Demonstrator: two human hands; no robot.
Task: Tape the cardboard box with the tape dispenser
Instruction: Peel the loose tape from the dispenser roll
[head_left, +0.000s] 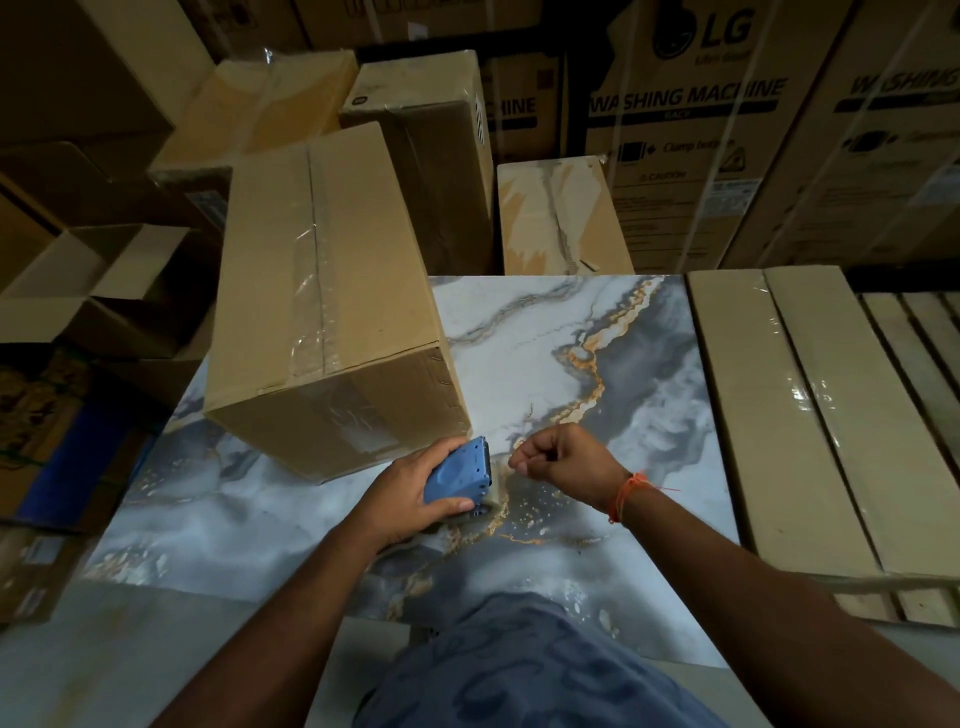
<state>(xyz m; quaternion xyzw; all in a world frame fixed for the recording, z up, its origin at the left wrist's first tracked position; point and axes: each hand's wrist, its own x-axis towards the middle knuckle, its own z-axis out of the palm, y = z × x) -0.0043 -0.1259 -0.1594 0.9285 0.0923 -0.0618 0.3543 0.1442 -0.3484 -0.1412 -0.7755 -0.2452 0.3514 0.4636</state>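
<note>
"LG WASHING MACHINE" carton (685, 104) behind cardboard box (332, 291)

**Cardboard, film and marbled gloss**

The cardboard box (332, 306) is matt brown corrugated board; a strip of clear tape (311, 291) along its top seam is glossy and wrinkled. The tape dispenser (460, 470) looks like smooth blue plastic. The surface (561, 364) has a polished marble-patterned finish. The wrist thread (626, 493) is orange cord.

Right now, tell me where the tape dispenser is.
In the head view, the blue tape dispenser sits low at centre in the left hand, just off the near corner of the cardboard box, above the marble-patterned table.
</note>
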